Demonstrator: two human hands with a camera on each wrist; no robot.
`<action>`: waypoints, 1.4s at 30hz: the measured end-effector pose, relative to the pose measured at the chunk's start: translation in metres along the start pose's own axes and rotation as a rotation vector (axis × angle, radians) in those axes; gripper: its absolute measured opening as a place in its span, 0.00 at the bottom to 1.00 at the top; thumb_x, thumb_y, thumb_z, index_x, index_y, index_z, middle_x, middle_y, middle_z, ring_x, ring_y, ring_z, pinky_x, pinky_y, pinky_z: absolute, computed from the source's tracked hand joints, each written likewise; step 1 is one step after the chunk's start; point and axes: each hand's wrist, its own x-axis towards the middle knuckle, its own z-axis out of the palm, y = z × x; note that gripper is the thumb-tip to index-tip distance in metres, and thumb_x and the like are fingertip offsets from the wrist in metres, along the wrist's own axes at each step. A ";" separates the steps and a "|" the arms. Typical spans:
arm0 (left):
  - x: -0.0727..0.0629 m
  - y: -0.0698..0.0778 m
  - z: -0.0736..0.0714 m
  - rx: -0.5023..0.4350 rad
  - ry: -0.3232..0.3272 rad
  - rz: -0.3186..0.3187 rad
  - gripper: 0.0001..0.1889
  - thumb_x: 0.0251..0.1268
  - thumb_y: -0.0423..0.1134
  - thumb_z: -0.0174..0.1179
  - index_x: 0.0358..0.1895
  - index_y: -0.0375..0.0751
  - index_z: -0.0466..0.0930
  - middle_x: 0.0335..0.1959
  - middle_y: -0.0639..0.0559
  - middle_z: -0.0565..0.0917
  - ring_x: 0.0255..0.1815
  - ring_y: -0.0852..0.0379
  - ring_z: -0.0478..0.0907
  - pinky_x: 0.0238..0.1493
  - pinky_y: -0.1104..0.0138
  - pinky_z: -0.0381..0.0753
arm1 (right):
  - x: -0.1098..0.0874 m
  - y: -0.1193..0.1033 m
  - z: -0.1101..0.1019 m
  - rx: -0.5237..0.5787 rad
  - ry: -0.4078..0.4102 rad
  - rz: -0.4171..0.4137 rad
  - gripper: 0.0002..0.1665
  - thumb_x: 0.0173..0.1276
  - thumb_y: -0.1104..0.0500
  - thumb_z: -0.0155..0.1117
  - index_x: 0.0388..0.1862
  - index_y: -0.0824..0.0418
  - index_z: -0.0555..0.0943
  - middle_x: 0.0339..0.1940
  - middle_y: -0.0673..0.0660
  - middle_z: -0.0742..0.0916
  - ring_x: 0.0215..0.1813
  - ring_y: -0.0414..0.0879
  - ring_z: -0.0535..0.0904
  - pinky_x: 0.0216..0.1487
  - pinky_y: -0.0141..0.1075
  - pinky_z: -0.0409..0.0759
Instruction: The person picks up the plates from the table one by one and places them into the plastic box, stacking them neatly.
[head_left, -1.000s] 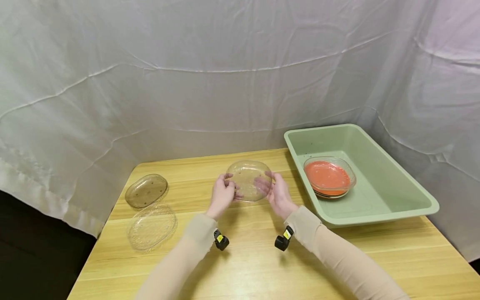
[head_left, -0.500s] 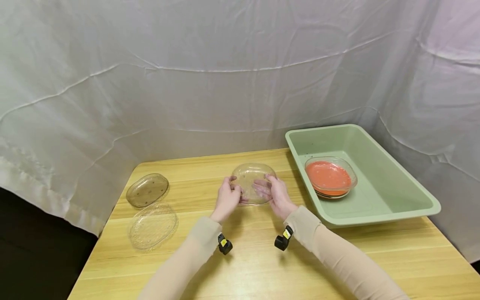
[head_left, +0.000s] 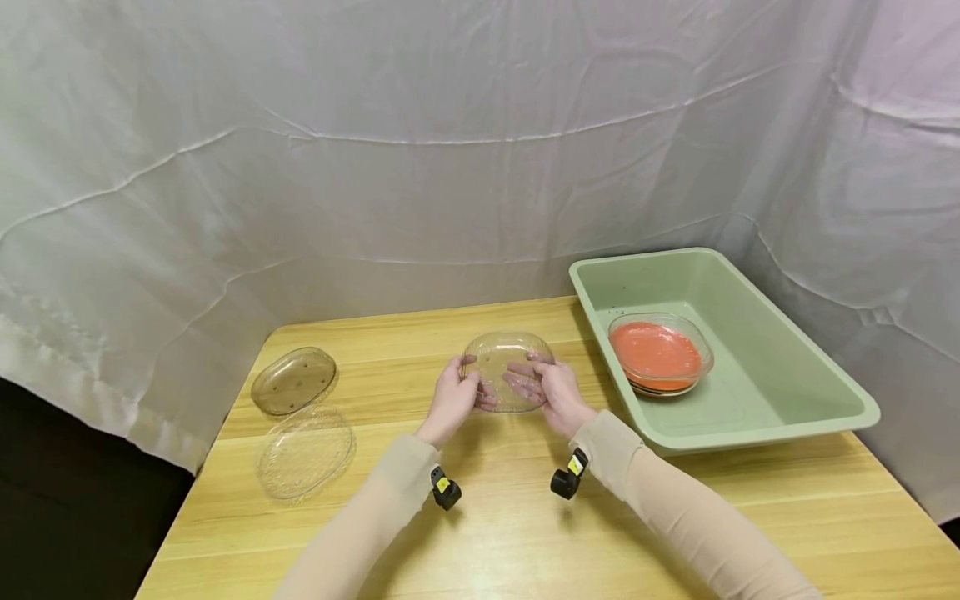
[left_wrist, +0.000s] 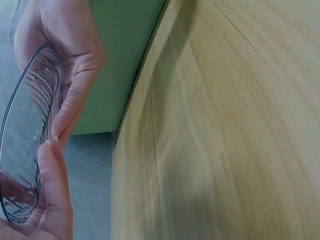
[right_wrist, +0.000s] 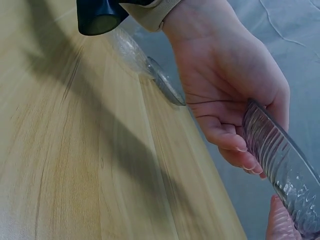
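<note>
Above the table's middle, a clear ridged glass dish (head_left: pixel 504 354) is held up between both hands, its outer side toward the head camera. My left hand (head_left: pixel 452 398) grips its left edge, thumb on the near side and fingers behind, seen through the glass. At the right edge my right hand (head_left: pixel 562 395) holds it, with the thumb by the rim and fingers spread under the glass. In the left wrist view the dish (left_wrist: pixel 27 125) stands tilted, with fingertips of both hands meeting beneath it. The right wrist view shows the dish (right_wrist: pixel 285 165) edge-on.
A green plastic tub (head_left: pixel 765 383) stands at the right, holding a stack topped by a clear dish with a red-orange inside (head_left: pixel 652 350). At left on the wooden table (head_left: pixel 510 533) lie a brownish glass dish (head_left: pixel 294 382) and a clear textured one (head_left: pixel 306 452). Grey curtains hang behind.
The glass dish has shifted slightly right and nearer, tilting a little. My left hand has moved right with it; the right hand's thumb has changed position at the rim.
</note>
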 end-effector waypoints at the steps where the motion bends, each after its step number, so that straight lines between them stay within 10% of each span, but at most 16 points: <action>1: 0.000 0.000 -0.001 0.003 -0.002 0.000 0.24 0.78 0.36 0.41 0.74 0.34 0.59 0.35 0.38 0.85 0.25 0.58 0.84 0.37 0.61 0.91 | 0.000 0.000 0.000 0.002 0.002 -0.001 0.20 0.82 0.66 0.37 0.66 0.70 0.65 0.54 0.68 0.87 0.35 0.42 0.91 0.45 0.32 0.89; 26: 0.008 -0.010 -0.020 0.069 0.094 0.116 0.24 0.84 0.49 0.36 0.66 0.38 0.70 0.51 0.40 0.83 0.47 0.53 0.84 0.46 0.61 0.88 | -0.008 -0.007 -0.001 -0.040 -0.036 0.020 0.25 0.80 0.68 0.34 0.73 0.71 0.58 0.71 0.73 0.75 0.42 0.41 0.90 0.50 0.30 0.88; 42: 0.011 -0.007 -0.016 0.049 0.148 0.180 0.21 0.84 0.47 0.38 0.68 0.40 0.70 0.58 0.39 0.80 0.58 0.45 0.80 0.60 0.54 0.85 | -0.018 -0.041 0.000 0.012 -0.072 0.035 0.23 0.82 0.65 0.31 0.73 0.64 0.60 0.75 0.70 0.72 0.43 0.39 0.89 0.31 0.20 0.81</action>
